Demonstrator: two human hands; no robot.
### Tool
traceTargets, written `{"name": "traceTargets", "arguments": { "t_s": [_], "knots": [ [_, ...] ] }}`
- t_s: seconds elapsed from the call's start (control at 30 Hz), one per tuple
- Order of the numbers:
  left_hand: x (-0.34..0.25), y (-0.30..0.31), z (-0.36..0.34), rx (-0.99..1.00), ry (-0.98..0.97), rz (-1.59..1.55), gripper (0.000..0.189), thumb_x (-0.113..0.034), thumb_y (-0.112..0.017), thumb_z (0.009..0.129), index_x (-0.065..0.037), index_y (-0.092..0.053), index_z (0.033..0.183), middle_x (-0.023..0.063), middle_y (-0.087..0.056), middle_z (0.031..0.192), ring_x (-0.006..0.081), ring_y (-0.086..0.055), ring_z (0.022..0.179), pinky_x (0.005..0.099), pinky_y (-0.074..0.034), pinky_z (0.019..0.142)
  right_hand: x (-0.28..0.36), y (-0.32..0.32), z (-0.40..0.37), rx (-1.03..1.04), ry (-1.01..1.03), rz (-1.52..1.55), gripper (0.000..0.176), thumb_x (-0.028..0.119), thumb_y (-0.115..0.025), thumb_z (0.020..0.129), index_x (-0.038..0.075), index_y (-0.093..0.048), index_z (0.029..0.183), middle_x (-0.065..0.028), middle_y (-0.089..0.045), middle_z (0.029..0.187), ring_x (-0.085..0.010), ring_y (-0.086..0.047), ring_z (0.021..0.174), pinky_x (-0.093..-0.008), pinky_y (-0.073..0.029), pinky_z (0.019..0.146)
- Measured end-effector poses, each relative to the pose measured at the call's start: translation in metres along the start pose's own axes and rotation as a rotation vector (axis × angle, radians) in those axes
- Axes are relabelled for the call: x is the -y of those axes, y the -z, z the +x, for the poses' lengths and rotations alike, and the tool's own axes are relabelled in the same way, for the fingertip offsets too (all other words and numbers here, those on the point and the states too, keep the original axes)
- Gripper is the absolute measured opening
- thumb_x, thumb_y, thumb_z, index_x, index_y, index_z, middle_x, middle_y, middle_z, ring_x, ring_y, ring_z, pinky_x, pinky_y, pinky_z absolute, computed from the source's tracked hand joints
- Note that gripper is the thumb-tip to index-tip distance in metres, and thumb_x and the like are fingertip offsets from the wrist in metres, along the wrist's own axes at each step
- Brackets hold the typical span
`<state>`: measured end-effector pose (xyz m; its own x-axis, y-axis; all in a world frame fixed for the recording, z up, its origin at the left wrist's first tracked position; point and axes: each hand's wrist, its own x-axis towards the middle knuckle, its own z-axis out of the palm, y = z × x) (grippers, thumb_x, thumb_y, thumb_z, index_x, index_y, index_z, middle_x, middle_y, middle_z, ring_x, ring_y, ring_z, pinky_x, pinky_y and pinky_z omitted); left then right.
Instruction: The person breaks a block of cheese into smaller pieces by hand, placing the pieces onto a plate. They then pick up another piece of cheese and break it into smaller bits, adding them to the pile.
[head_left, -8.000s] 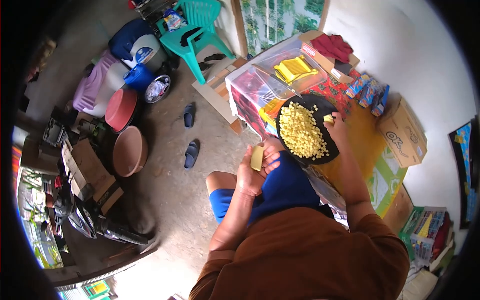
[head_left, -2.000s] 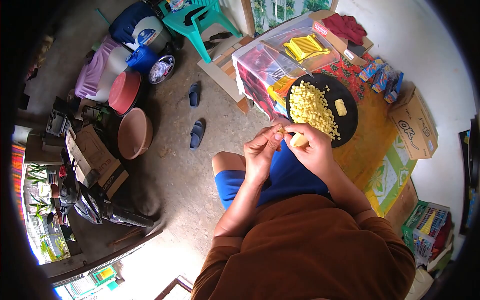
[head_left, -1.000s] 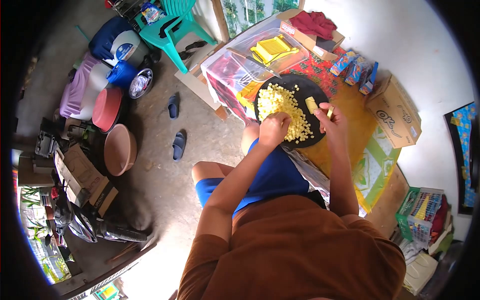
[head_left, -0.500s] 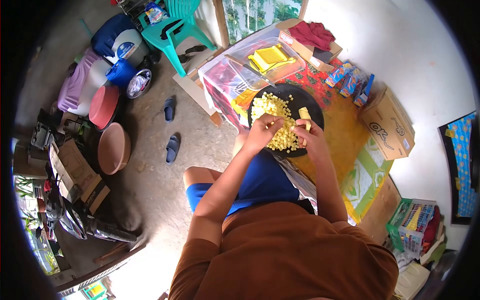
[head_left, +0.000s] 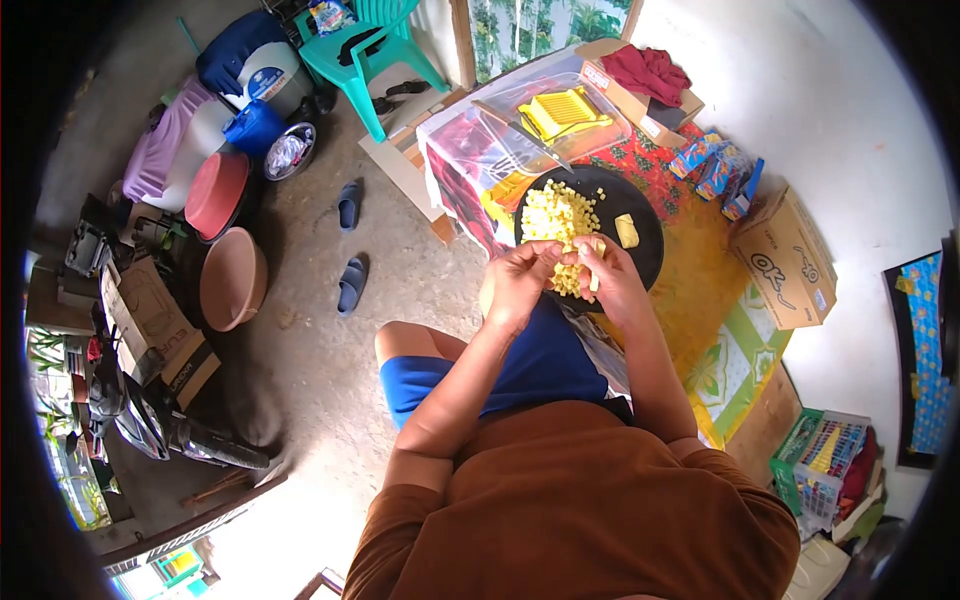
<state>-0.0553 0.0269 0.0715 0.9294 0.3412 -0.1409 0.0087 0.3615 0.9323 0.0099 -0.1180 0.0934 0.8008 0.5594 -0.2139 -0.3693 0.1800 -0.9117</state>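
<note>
Both hands work close together over a round black tray (head_left: pixel 648 262) heaped with small pale yellow cubes (head_left: pixel 555 212). My right hand (head_left: pixel 618 288) is closed on pale yellow food sticks (head_left: pixel 597 262), which show between its fingers and thumb. Thumb and fingers pinched, my left hand (head_left: pixel 520 282) meets the right at the near side of the heap; what it grips is too small to make out. A thicker pale yellow block (head_left: pixel 627 231) lies on the tray, right of the cubes.
Beyond the tray, a knife (head_left: pixel 525 137) and a yellow slotted rack (head_left: pixel 563 115) rest on a clear plastic container (head_left: pixel 480 150). Blue packets (head_left: pixel 715 170) and a cardboard box (head_left: pixel 783 260) stand to the right. Slippers (head_left: pixel 350 285) and basins (head_left: pixel 234 280) are on the floor, left.
My hands have come closer together, with the right moved in toward the left. The thicker block near my right fingers before now lies apart on the tray. The view has shifted slightly.
</note>
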Motion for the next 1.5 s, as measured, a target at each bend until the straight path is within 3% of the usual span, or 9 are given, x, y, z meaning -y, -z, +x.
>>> {"name": "traceTargets", "arguments": {
  "t_s": [0.1, 0.2, 0.3, 0.5, 0.77, 1.0, 1.27, 1.5],
  "knots": [
    [0.005, 0.005, 0.004, -0.042, 0.06, -0.246, 0.015, -0.014, -0.063, 0.09, -0.003, -0.064, 0.099, 0.0064, -0.066, 0.086, 0.0096, -0.055, 0.061, 0.025, -0.048, 0.055, -0.002, 0.003, 0.0, -0.052, -0.102, 0.123, 0.029, 0.024, -0.051, 0.096, 0.006, -0.052, 0.12, -0.0068, -0.063, 0.105, -0.0118, -0.06, 0.081, -0.0288, -0.049, 0.067],
    [0.002, 0.015, 0.004, -0.013, 0.11, -0.422, 0.017, -0.011, -0.059, 0.091, -0.002, -0.061, 0.105, 0.008, -0.065, 0.087, 0.0121, -0.057, 0.061, 0.0269, -0.05, 0.054, 0.006, -0.001, -0.007, 0.006, -0.117, 0.28, 0.033, 0.02, -0.047, 0.097, 0.006, -0.05, 0.126, -0.007, -0.06, 0.113, -0.0168, -0.061, 0.096, -0.0342, -0.05, 0.082],
    [0.003, 0.022, 0.004, 0.005, 0.134, -0.445, 0.019, -0.012, -0.058, 0.092, -0.001, -0.06, 0.107, 0.0085, -0.064, 0.086, 0.0131, -0.057, 0.06, 0.0282, -0.051, 0.054, 0.003, 0.003, -0.005, 0.043, -0.121, 0.369, 0.034, 0.01, -0.049, 0.094, 0.004, -0.048, 0.127, -0.0098, -0.059, 0.118, -0.0199, -0.061, 0.103, -0.0364, -0.051, 0.084],
    [-0.003, 0.026, -0.001, 0.052, 0.192, -0.509, 0.02, -0.015, -0.056, 0.094, 0.001, -0.06, 0.106, 0.0085, -0.063, 0.086, 0.0141, -0.058, 0.06, 0.0286, -0.052, 0.054, 0.011, -0.008, -0.006, 0.04, -0.06, 0.191, 0.035, 0.004, -0.053, 0.091, 0.0, -0.049, 0.125, -0.0088, -0.058, 0.117, -0.0176, -0.061, 0.102, -0.0352, -0.052, 0.087],
    [-0.018, 0.024, -0.005, 0.149, 0.279, -0.6, 0.018, -0.009, -0.053, 0.093, 0.002, -0.057, 0.106, 0.0104, -0.063, 0.086, 0.0151, -0.059, 0.061, 0.0306, -0.053, 0.056, 0.016, -0.016, -0.009, 0.011, 0.035, 0.051, 0.037, 0.003, -0.059, 0.087, 0.0, -0.051, 0.123, -0.0075, -0.061, 0.108, -0.0139, -0.061, 0.097, -0.0284, -0.051, 0.082],
    [-0.015, 0.016, -0.008, 0.138, 0.214, -0.518, 0.019, -0.018, -0.058, 0.093, 0.0, -0.059, 0.102, 0.0049, -0.059, 0.078, 0.0117, -0.054, 0.058, 0.0269, -0.048, 0.052, 0.016, -0.013, -0.01, 0.052, 0.056, -0.031, 0.038, 0.004, -0.063, 0.085, 0.0, -0.052, 0.121, -0.0046, -0.063, 0.099, -0.0093, -0.059, 0.085, -0.0246, -0.048, 0.071],
    [-0.028, 0.007, -0.01, 0.11, 0.068, -0.23, 0.017, -0.017, -0.065, 0.09, -0.003, -0.062, 0.097, 0.0007, -0.06, 0.076, 0.0074, -0.051, 0.055, 0.0227, -0.043, 0.048, 0.012, -0.015, -0.013, 0.154, 0.049, -0.084, 0.035, 0.002, -0.064, 0.085, 0.001, -0.053, 0.118, -0.005, -0.062, 0.096, -0.0098, -0.059, 0.081, -0.0249, -0.049, 0.07],
    [-0.028, 0.009, -0.013, 0.158, 0.124, -0.351, 0.013, -0.014, -0.065, 0.089, -0.003, -0.063, 0.095, 0.0026, -0.061, 0.073, 0.0091, -0.051, 0.053, 0.0236, -0.043, 0.046, 0.013, -0.012, -0.015, 0.193, -0.019, -0.011, 0.034, 0.003, -0.063, 0.085, 0.002, -0.053, 0.118, -0.0041, -0.062, 0.097, -0.0104, -0.059, 0.081, -0.0253, -0.049, 0.07]
  ]
}}
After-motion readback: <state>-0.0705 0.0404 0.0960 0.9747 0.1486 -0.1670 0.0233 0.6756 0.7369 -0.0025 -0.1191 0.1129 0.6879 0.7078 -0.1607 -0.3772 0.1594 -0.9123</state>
